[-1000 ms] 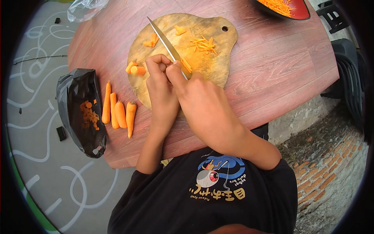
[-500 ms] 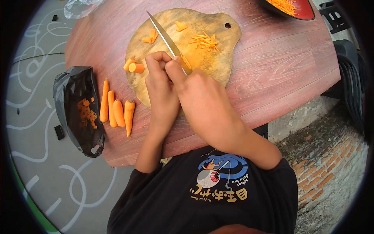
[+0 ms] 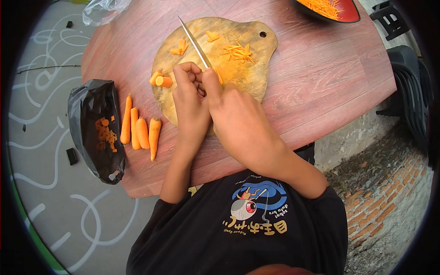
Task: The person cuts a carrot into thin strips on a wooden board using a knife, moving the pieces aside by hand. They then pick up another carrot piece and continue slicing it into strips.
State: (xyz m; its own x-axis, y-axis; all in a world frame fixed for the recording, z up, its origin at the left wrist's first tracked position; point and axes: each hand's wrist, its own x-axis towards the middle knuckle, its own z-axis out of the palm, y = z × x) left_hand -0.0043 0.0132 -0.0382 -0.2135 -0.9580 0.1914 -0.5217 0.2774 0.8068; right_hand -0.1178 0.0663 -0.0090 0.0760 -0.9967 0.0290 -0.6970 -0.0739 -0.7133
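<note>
My right hand (image 3: 238, 117) is wrapped round a kitchen knife (image 3: 195, 43), whose blade points up and left over the round wooden cutting board (image 3: 256, 68). Close against it, my left hand (image 3: 189, 91) has its fingers curled beside the blade; whatever they press on is hidden. A few carrot strips (image 3: 219, 75) show just right of the blade. Farther up the board lies a heap of carrot matchsticks (image 3: 239, 53). Thin carrot slices (image 3: 179, 47) and another small carrot piece (image 3: 211, 36) rest near the knife's tip. Two thick carrot chunks (image 3: 164, 82) sit at the board's left edge.
Several whole carrots (image 3: 142, 133) lie left of the board. Beside them, a black plastic bag (image 3: 85, 119) holds carrot scraps. A red and black bowl (image 3: 349, 11) with shredded carrot stands at the back right, and a clear plastic bag (image 3: 105, 11) at the back left.
The knife blade has tilted and now looks narrower, more edge-on. Both hands stay together at nearly the same spot on the board. The whole view has shifted slightly.
</note>
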